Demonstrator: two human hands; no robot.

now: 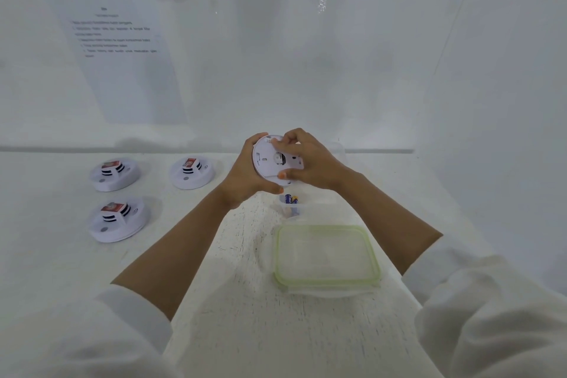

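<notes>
Smoke detector (270, 163), a white round one, is held off the bench (239, 285), above its middle and toward the far edge, tilted so that its flat back faces the camera. The left hand (248, 175) grips it from the left, with the fingers curled round the rim and the thumb under the lower edge. The right hand (310, 163) comes in from the right and lies across the back. Its fingertips (274, 140) are bent onto the upper edge and its thumb is pressed against the lower part of the back, so both hands are closed on the same unit. Just below the hands stands a clear tub (302, 211), partly hidden by them. In it show batteries (291, 199) with blue and yellow casing; how many cannot be told. A clear lid with a green rim (326, 256) lies flat just nearer than the tub, right of centre. Toward the far left corner sit three more detectors, face up: two in a row at the back (114, 173) (191, 172) and one nearer (118, 219), each apart from the others. Printed sheets (122, 55) hang on the wall behind.
</notes>
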